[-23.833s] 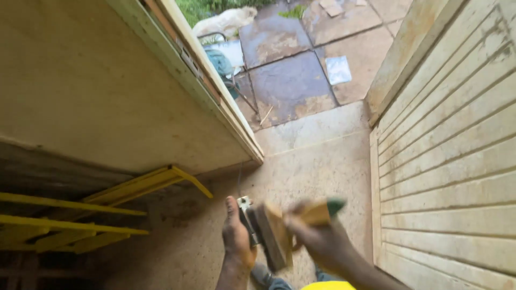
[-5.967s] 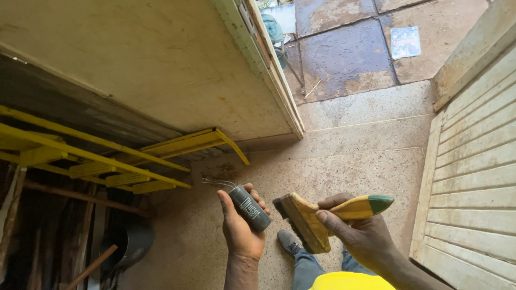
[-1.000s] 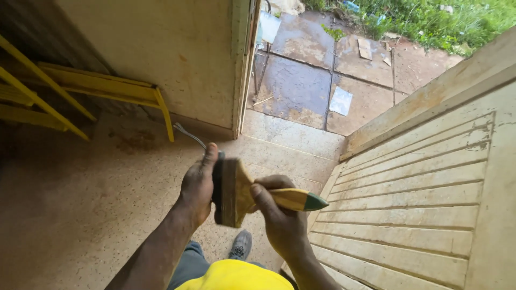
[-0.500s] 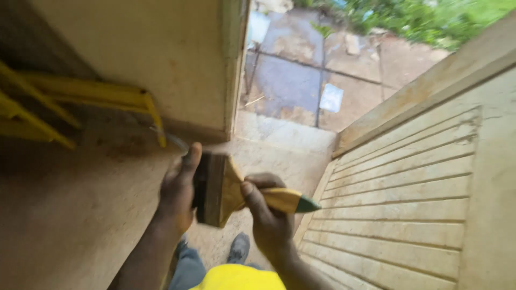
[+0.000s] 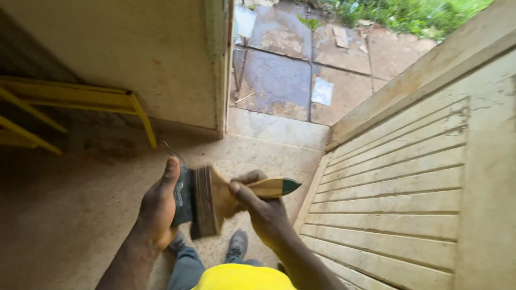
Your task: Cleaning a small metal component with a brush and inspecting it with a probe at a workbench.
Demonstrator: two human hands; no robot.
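Observation:
My right hand [image 5: 262,208] grips the wooden handle of a wide paintbrush [image 5: 217,197] with a green-tipped end; its dark bristles point left. My left hand [image 5: 157,207] holds a small dark can [image 5: 183,195] with a thin wire handle, and the brush bristles press against the can's open side. Both hands are in front of my chest, above my shoes and the concrete floor.
A louvred wooden door [image 5: 424,182] leans close on the right. A yellow metal frame [image 5: 80,102] stands at the left against a pale wall [image 5: 118,53]. Ahead, a doorway step [image 5: 274,129] leads to wet paving slabs [image 5: 290,75] and grass.
My view has turned right and steadied, so the yellow frame slid left. Both hands stay together, brush against the can, now slightly lower in view.

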